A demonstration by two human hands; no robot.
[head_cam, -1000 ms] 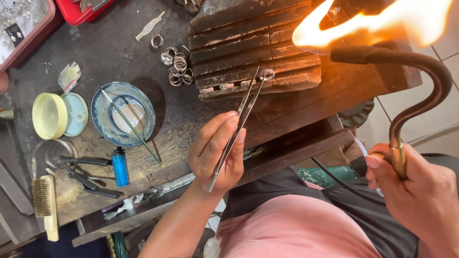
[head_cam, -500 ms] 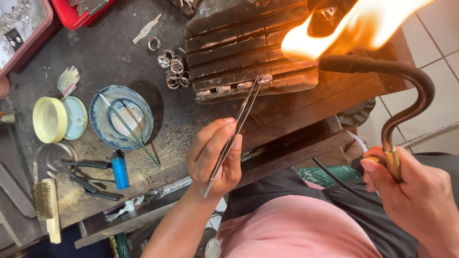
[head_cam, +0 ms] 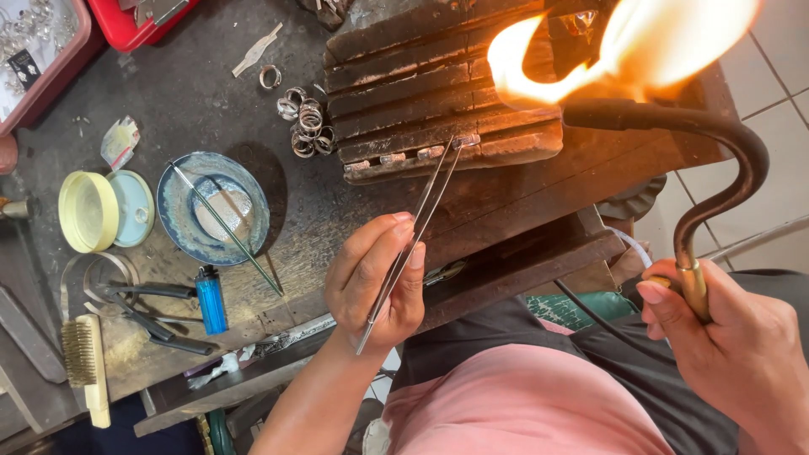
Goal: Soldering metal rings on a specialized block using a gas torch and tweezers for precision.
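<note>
My left hand (head_cam: 375,282) pinches long metal tweezers (head_cam: 415,234) whose tips rest on a small ring (head_cam: 466,141) at the front edge of a grooved charred soldering block (head_cam: 421,93). Two more small metal pieces (head_cam: 411,156) lie along that same edge. My right hand (head_cam: 742,354) grips the brass handle of a curved black gas torch (head_cam: 712,160). A big orange flame (head_cam: 624,42) burns from the torch nozzle over the block's right end.
Several silver rings (head_cam: 305,122) lie left of the block. A blue dish (head_cam: 212,206) with a rod across it, a yellow lid (head_cam: 87,211), a blue lighter (head_cam: 211,299), black pliers (head_cam: 143,307) and a wire brush (head_cam: 84,366) sit on the worn bench. Red trays (head_cam: 126,25) stand at the far left.
The tweezer tips have set the ring down onto the block's front edge. The torch and its flame have swung lower and closer over the block.
</note>
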